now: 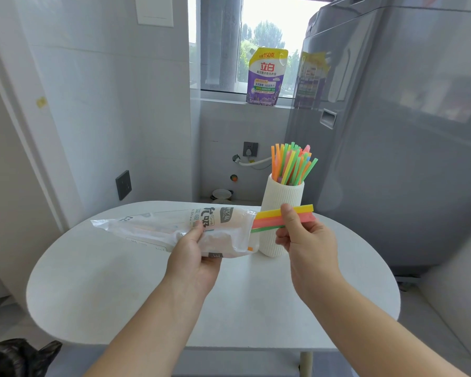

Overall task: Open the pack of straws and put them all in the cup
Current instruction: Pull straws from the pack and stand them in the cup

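Note:
My left hand [196,257] grips a clear plastic straw pack [174,227] with printed lettering, held level above the white table [120,281], its open end facing right. My right hand [302,240] pinches a few coloured straws [269,217], yellow, pink and green, that stick partly out of the pack's open end. Right behind them stands a white ribbed cup [279,197] with several neon straws [292,164] upright in it.
A grey washing machine [392,131] rises close on the right behind the cup. A purple detergent pouch [267,77] sits on the window sill. A black bag [19,357] lies at the lower left by the table's edge.

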